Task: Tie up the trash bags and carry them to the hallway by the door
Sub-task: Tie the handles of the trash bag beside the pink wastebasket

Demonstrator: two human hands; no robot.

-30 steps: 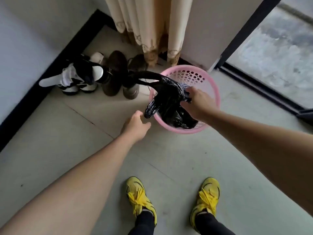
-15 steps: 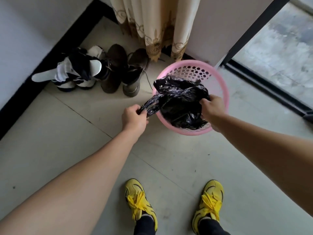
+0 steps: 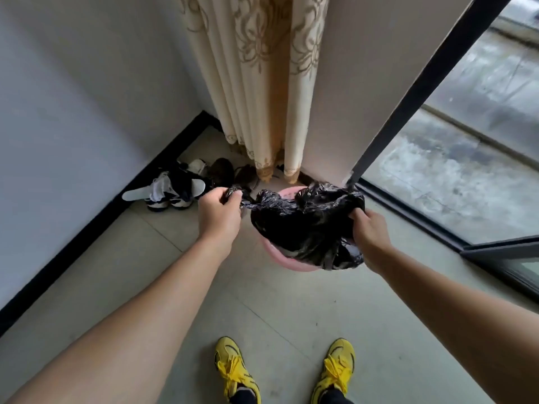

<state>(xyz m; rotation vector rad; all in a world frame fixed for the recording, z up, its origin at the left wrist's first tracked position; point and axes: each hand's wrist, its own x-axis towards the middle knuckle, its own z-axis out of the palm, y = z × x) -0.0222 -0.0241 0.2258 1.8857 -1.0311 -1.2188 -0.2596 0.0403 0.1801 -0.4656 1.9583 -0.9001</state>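
tiled corner by a curtain (image 3: 262, 83): at frame centre, left hand (image 3: 218, 212) and right hand (image 3: 368, 233) each grip an edge of the black trash bag (image 3: 303, 225) in the pink basket (image 3: 280, 259). tying is underway; next, likely cross the ends.

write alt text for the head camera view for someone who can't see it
Seen from above, a person's left hand and right hand each grip an end of a black trash bag over a pink basket. Shoes and a patterned curtain fill the corner behind; yellow sneakers stand below.
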